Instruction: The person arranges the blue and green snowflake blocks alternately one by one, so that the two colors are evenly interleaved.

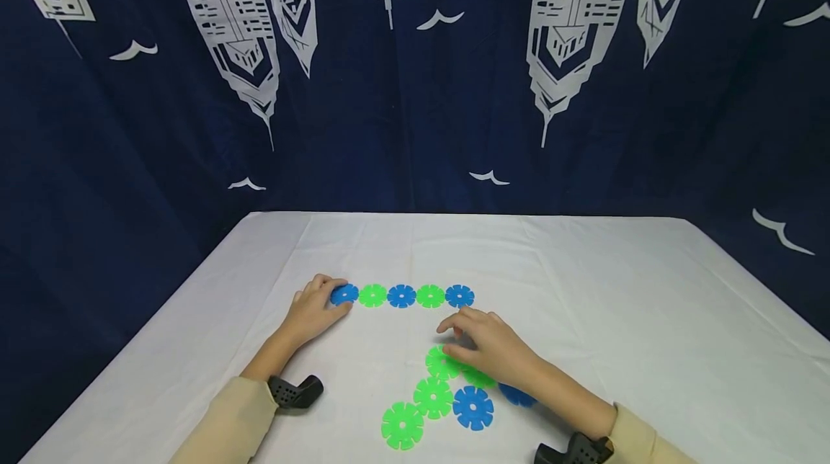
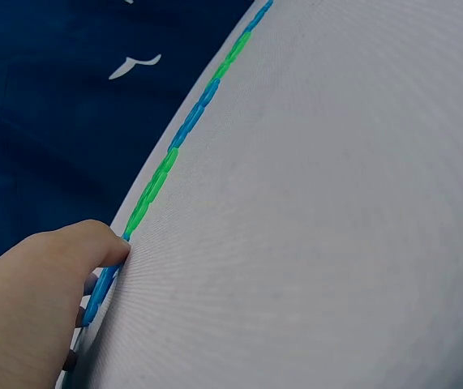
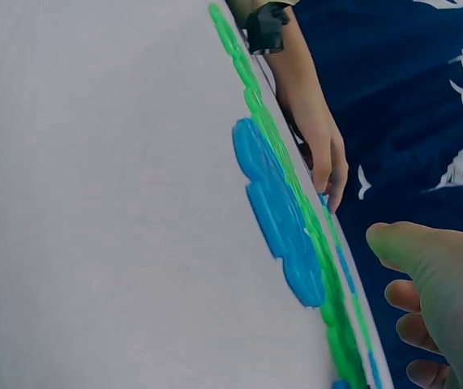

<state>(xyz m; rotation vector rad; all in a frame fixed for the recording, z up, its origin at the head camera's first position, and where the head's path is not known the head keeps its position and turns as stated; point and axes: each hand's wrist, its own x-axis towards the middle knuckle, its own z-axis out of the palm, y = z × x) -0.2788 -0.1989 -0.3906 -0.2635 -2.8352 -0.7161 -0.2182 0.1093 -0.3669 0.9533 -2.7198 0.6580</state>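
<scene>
Flat, notched plastic discs form a straight row on the table, blue and green by turns, edge to edge. At its left end, my left hand (image 1: 314, 313) holds the end blue disc (image 1: 344, 295) between thumb and fingers; the left wrist view shows the thumb (image 2: 105, 247) at its near side. My right hand (image 1: 489, 345) hovers above loose discs, fingers loosely bent and nothing in them. Below it lie a green disc (image 1: 441, 363) and another partly covered green one (image 1: 478, 377). The row's right-end blue disc (image 1: 460, 296) is just beyond its fingers.
Nearer me lie more loose discs: a green one (image 1: 433, 398), a front green one (image 1: 402, 426) and a blue one (image 1: 473, 408). The right forearm partly hides another blue disc (image 1: 516, 395). A dark blue printed curtain (image 1: 408, 125) hangs behind the white-covered table (image 1: 622, 291).
</scene>
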